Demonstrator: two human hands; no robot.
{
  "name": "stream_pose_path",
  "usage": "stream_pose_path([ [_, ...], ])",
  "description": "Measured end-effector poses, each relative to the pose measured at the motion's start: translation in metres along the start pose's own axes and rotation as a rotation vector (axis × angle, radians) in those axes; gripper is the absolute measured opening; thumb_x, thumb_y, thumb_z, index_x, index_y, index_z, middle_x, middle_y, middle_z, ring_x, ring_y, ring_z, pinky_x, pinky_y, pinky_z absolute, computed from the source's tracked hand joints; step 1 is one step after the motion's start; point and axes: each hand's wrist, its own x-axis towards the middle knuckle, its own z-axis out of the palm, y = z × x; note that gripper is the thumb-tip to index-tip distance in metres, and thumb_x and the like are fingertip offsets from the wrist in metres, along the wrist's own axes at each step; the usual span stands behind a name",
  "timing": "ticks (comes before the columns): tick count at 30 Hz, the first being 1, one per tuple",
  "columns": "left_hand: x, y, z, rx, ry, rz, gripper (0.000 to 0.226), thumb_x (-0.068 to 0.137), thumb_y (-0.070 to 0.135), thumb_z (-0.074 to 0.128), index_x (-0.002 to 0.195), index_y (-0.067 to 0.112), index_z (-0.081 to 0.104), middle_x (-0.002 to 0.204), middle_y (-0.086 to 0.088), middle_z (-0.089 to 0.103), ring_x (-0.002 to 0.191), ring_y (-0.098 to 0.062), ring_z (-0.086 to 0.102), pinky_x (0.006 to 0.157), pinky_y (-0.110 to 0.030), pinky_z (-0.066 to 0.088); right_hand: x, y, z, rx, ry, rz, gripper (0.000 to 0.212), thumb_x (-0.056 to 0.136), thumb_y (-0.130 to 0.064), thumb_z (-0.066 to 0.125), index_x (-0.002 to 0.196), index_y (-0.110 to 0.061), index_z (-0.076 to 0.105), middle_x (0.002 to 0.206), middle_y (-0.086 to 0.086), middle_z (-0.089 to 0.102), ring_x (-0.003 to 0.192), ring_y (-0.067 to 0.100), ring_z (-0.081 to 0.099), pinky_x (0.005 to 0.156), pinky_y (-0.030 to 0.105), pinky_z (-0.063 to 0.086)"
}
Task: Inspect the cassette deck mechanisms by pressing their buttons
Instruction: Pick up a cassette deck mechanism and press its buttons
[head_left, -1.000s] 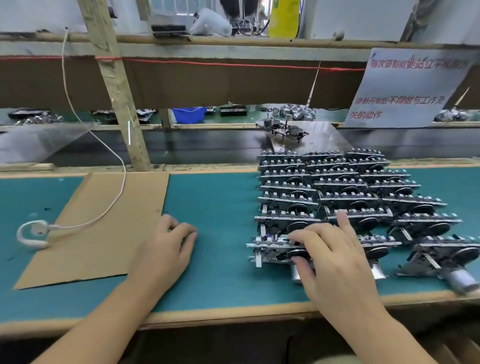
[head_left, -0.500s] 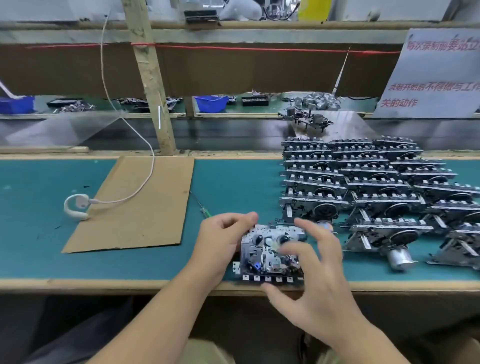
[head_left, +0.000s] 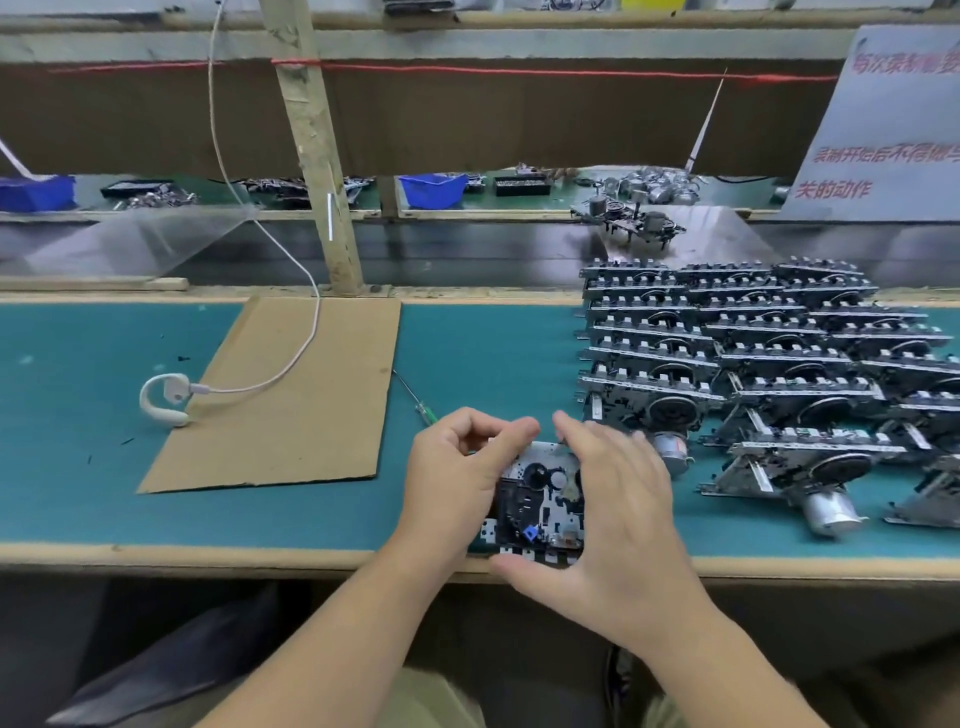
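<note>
One cassette deck mechanism (head_left: 540, 501), a metal plate with black reels and a small blue part, is held flat at the bench's front edge with its row of buttons toward me. My left hand (head_left: 457, 467) grips its left side, fingers curled over the top corner. My right hand (head_left: 618, 514) wraps its right side, thumb under the button row and fingers over the top edge. Several more mechanisms (head_left: 753, 358) stand in rows on the right of the green mat.
A cardboard sheet (head_left: 291, 400) lies left of centre, with a white earhook earphone (head_left: 163, 397) on a cable beside it. A thin green-handled screwdriver (head_left: 415, 397) lies by the cardboard. A wooden post (head_left: 317, 156) rises behind, and blue bins (head_left: 434, 189) sit on the far bench.
I lifted one mechanism from the front row and brought it to the bench's front edge. My left hand came off the mat to grip it, and my right hand closed round its right side.
</note>
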Motion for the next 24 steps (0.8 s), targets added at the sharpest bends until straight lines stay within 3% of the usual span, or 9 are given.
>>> stream_pose_path([
  [8,0.001,0.002,0.0,-0.008,-0.027,-0.008,0.03,0.07,0.052,0.084,0.082,0.026,0.076,0.082,-0.001,0.077,0.08,-0.017,0.074,0.078,-0.04,0.063,0.002,-0.001,0.008,-0.028,0.086,-0.047,0.099,0.075,-0.069,0.069,0.142,-0.001,0.045,0.129,0.004,0.059,0.123,0.027,0.055,0.113,0.056,0.034],
  [12,0.002,0.001,0.001,-0.035,-0.016,-0.029,0.019,0.076,0.04,0.082,0.087,0.025,0.077,0.089,-0.007,0.076,0.091,-0.026,0.073,0.089,-0.056,0.06,0.007,-0.005,0.006,0.053,0.098,-0.024,0.087,0.073,-0.067,0.071,0.133,-0.007,0.051,0.125,0.003,0.059,0.121,0.025,0.054,0.109,0.056,0.038],
  [14,0.002,-0.001,0.0,-0.026,-0.008,-0.018,0.019,0.076,0.041,0.081,0.089,0.027,0.078,0.09,-0.004,0.076,0.095,-0.029,0.073,0.088,-0.058,0.059,0.006,-0.002,0.002,0.11,0.04,-0.011,0.082,0.071,-0.067,0.073,0.13,-0.016,0.051,0.135,0.002,0.052,0.131,0.024,0.046,0.111,0.051,0.036],
  [16,0.002,-0.003,-0.001,-0.018,0.009,0.005,0.017,0.078,0.04,0.081,0.09,0.029,0.079,0.09,0.0,0.077,0.094,-0.026,0.073,0.087,-0.053,0.06,0.004,0.003,-0.003,0.203,-0.037,0.015,0.07,0.068,-0.064,0.076,0.124,-0.028,0.054,0.147,-0.003,0.04,0.141,0.02,0.034,0.113,0.043,0.032],
  [19,0.004,-0.006,-0.001,-0.012,0.035,0.04,0.011,0.081,0.037,0.08,0.09,0.031,0.079,0.09,0.004,0.077,0.092,-0.017,0.073,0.086,-0.039,0.058,0.0,0.008,-0.006,0.302,-0.066,0.001,0.043,0.067,-0.044,0.084,0.104,-0.037,0.064,0.151,-0.011,0.035,0.146,0.018,0.027,0.112,0.042,0.033],
  [24,0.004,-0.008,-0.001,-0.013,0.039,0.056,0.011,0.081,0.038,0.08,0.091,0.033,0.079,0.089,0.006,0.077,0.089,-0.013,0.073,0.083,-0.034,0.057,-0.002,0.006,-0.006,0.358,-0.04,0.047,0.042,0.064,-0.035,0.09,0.097,-0.037,0.065,0.151,-0.015,0.035,0.146,0.016,0.027,0.114,0.042,0.031],
])
